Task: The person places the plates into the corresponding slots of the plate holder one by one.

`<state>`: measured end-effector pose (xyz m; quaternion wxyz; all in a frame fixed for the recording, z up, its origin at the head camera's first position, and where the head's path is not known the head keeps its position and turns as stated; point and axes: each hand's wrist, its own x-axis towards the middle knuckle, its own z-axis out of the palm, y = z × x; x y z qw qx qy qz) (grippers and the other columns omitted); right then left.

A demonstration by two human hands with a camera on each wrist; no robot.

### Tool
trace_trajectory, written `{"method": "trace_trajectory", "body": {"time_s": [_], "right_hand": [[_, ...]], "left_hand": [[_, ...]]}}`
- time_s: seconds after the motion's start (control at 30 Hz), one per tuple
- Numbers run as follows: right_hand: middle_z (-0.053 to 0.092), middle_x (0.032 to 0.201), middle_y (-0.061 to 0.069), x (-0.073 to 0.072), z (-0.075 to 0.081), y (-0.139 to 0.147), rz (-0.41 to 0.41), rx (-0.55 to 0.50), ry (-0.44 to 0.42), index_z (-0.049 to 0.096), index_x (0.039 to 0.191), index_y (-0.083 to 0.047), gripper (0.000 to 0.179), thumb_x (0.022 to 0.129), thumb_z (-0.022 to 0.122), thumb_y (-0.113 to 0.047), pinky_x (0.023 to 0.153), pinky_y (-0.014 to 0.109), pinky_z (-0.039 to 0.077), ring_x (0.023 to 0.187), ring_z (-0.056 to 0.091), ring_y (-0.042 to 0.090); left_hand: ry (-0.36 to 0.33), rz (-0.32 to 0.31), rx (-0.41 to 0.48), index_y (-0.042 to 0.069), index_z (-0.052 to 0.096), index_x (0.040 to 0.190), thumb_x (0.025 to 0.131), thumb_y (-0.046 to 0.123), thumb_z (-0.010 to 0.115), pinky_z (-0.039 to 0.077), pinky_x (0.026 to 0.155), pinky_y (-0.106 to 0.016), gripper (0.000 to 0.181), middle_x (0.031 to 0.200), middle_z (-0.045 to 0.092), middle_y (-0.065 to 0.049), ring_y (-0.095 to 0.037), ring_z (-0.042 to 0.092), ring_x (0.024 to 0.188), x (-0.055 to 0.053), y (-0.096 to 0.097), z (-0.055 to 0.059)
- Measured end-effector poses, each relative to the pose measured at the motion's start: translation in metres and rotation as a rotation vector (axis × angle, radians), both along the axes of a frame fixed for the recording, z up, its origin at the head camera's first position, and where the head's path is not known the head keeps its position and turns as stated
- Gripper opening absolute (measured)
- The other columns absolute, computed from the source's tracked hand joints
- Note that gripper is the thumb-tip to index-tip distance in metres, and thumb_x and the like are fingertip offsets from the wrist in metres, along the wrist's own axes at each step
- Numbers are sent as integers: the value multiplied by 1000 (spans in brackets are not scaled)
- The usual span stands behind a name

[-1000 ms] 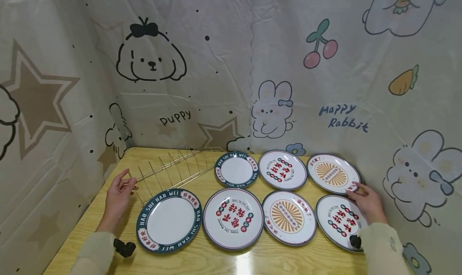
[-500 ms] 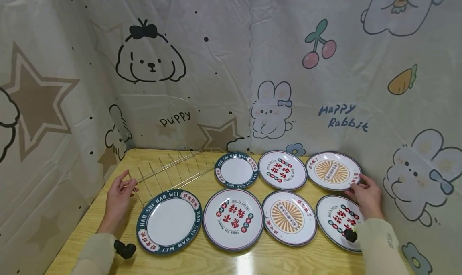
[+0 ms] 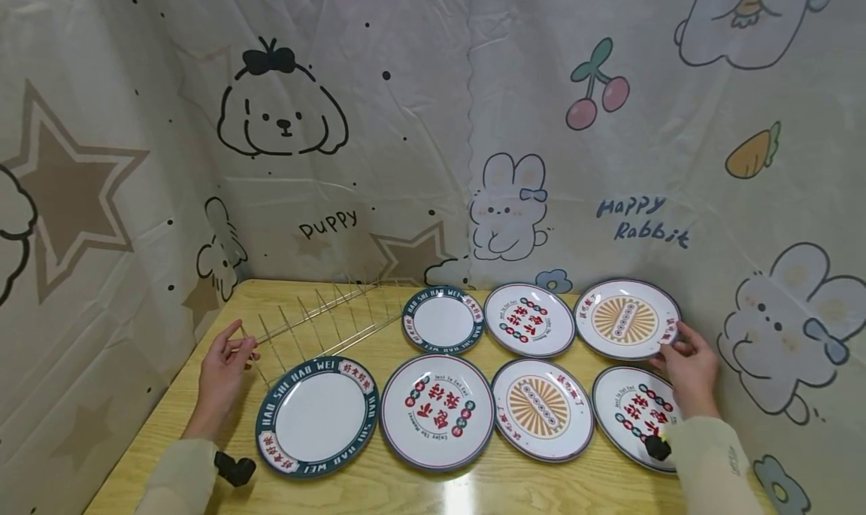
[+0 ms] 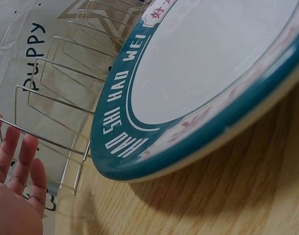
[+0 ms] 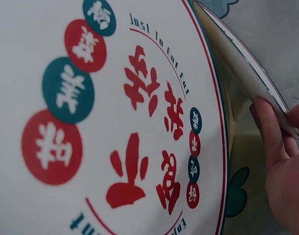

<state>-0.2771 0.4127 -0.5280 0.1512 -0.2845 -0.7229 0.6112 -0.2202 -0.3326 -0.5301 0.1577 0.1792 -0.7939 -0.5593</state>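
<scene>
front-right plate (image 3: 636, 413) lying below right hand (image 3: 691, 368); left hand (image 3: 226, 368) pinching end of wire rack (image 3: 361, 334); right fingers and thumb gripping rim of tilted back-right sunburst plate (image 3: 624, 319); holding pinch firm, clearing front-right plate's edge, probably helping.

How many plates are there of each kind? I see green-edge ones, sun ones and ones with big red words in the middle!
Green-edge plates: 2
Sun plates: 2
Red-word plates: 3
Total: 7
</scene>
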Motion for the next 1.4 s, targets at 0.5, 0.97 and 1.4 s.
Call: {"method": "trace_trajectory", "body": {"time_s": [0.5, 0.97, 1.4], "right_hand": [[40, 102, -5, 7, 23, -7, -34, -18, 102, 45, 157, -28, 73, 97, 57, 11, 66, 13, 56, 85, 58, 3], [42, 105, -6, 13, 40, -33, 56, 6, 102, 44, 158, -27, 69, 99, 57, 7, 72, 17, 58, 91, 58, 3], [44, 105, -1, 9, 54, -74, 122, 16, 193, 50, 155, -20, 69, 95, 58, 12, 70, 19, 60, 87, 61, 5]], "left_hand": [[-1, -13, -6, 19, 33, 163, 109, 36, 50, 49, 76, -10, 59, 113, 65, 5, 5, 62, 87, 1, 1, 2], [-7, -26, -20, 19, 31, 164, 109, 37, 49, 49, 77, -11, 60, 125, 64, -13, 5, 61, 87, 2, 0, 1], [-7, -22, -14, 19, 31, 164, 110, 37, 49, 50, 76, -12, 60, 121, 64, -11, 6, 61, 85, 2, 1, 1]]}}
